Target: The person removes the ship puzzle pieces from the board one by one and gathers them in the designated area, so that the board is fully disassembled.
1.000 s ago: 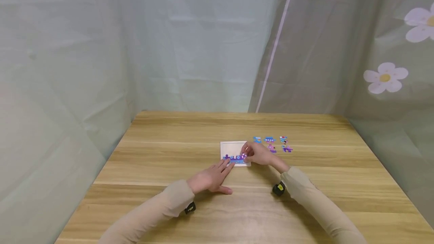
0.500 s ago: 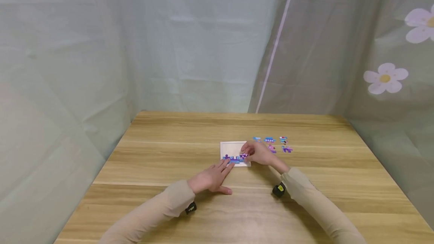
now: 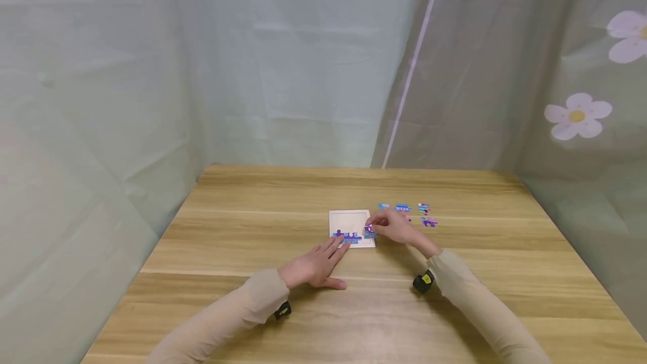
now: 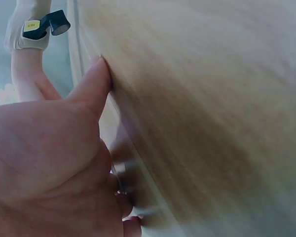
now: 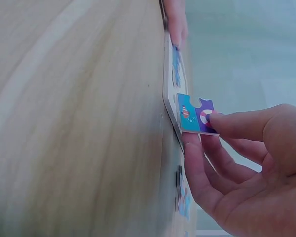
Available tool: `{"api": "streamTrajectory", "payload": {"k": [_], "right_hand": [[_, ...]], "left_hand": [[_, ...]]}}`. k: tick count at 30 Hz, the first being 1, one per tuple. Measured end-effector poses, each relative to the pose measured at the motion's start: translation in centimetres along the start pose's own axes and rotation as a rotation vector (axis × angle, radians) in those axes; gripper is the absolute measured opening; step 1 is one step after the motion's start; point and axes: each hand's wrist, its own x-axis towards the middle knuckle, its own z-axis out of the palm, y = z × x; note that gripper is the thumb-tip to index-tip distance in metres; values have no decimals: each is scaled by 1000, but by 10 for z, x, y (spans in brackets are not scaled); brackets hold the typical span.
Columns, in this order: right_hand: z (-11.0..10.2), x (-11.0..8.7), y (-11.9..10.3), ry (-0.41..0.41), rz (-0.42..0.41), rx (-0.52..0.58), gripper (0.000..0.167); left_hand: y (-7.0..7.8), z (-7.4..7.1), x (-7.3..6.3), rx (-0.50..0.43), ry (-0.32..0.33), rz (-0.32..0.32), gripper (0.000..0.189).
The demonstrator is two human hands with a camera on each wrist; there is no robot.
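A white puzzle board (image 3: 350, 219) with a raised border lies mid-table. My left hand (image 3: 318, 265) rests flat, its fingertips on the joined blue-and-purple puzzle pieces (image 3: 350, 236) along the board's near side. In the left wrist view the left thumb (image 4: 91, 86) stretches out along the tabletop. Between thumb and fingers, my right hand (image 3: 396, 228) pinches a puzzle piece (image 5: 196, 116) with a striped fish on blue and a ring on purple. This piece is raised and tilted over the board's right edge, apart from the joined pieces.
Several loose puzzle pieces (image 3: 402, 208) lie on the wooden table (image 3: 253, 212) behind and right of the board, some partly covered by the right hand. Pale curtains (image 3: 303, 72) hang around the table's back and sides.
The right hand lifts the fish piece away from the joined pieces and moves it slightly right, so a gap opens between them. The left hand stays in place.
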Motion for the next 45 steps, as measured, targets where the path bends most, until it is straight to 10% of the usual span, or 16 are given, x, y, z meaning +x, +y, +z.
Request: {"api": "streamTrajectory", "payload": {"k": [25,45], "right_hand": [[-15,-34,18,54,194,290,21],[-13,-36,12,119,348,82,20]], "left_hand": [[0,15,3,3,47,-61,96],[4,9,-4,29,52,-61,93]]}}
